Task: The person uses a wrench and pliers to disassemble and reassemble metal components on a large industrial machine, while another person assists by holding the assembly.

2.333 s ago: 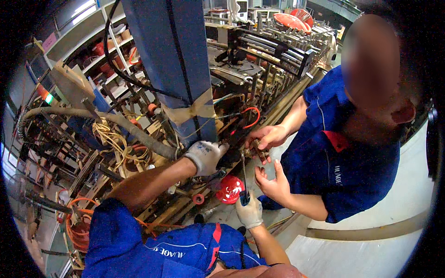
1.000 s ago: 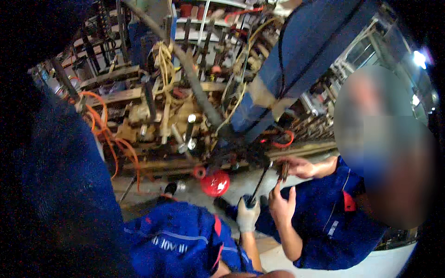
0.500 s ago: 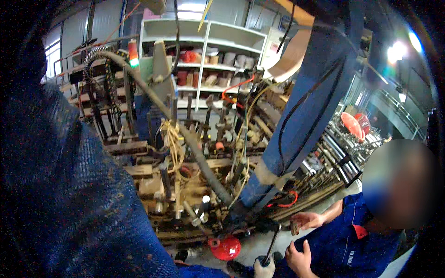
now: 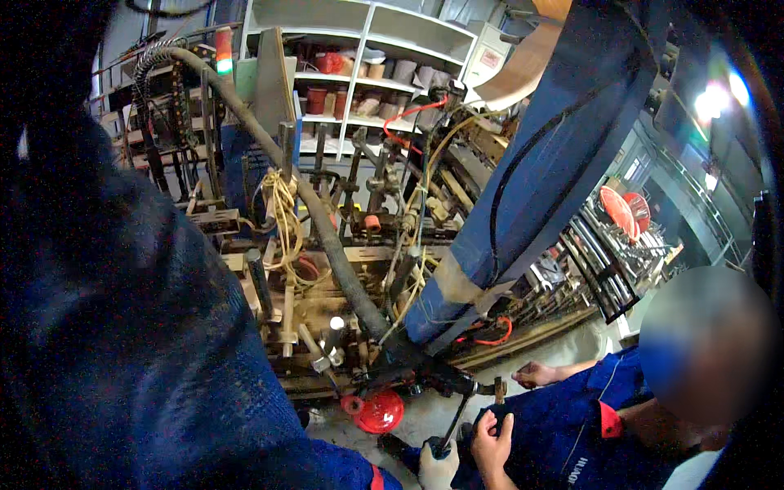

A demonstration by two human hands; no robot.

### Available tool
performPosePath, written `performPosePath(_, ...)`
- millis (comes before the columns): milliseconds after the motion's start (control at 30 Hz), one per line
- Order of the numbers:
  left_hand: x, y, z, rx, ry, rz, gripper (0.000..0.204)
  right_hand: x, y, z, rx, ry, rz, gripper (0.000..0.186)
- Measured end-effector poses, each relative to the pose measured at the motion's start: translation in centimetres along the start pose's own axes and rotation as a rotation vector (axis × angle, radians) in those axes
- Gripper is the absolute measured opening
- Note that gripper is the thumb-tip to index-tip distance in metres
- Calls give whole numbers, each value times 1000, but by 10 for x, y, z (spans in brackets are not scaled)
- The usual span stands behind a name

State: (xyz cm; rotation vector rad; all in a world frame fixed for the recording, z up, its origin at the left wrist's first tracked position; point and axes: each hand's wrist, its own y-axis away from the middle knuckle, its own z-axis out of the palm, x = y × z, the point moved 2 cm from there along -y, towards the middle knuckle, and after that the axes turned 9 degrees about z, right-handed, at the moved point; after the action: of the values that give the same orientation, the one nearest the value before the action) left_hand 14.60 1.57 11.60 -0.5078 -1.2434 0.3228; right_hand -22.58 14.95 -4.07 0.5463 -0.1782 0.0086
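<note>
A gloved hand (image 4: 439,469) at the lower edge, which I take for my left hand, has its fingers closed round the dark handle of a wrench (image 4: 457,425). The wrench slants up to a dark machine part at the foot of the blue column. A large blue sleeve (image 4: 204,343) fills the left side; its join to this hand is out of the picture. My right hand does not show. Just right of the wrench, a co-worker's hand (image 4: 492,447) is raised with fingers apart. That person's other hand (image 4: 535,374) is near a small brown piece (image 4: 500,390).
A blue column (image 4: 523,196) leans across the middle. A thick grey hose (image 4: 322,233) curves down to its foot. Below lies a round red object (image 4: 379,411). White shelves (image 4: 359,49) stand behind. The co-worker in blue (image 4: 555,425) bends in from the right.
The whole view has shifted, so the scene sits higher and further left. The co-worker's far hand has drawn away from the brown piece. The gloved hand still grips the wrench.
</note>
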Motion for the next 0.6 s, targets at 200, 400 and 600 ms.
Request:
performPosePath(200,37,-102,23,16,-27,248,45,-51,-20,-17,-284,-1717,1089,72)
performPosePath(400,-13,-257,-20,43,-500,184,43,-45,-32,34,-151,-3328,1825,42)
performPosePath(600,-114,-372,-49,-40,-765,-5,54,-58,-40,52,-511,-4191,1425,40)
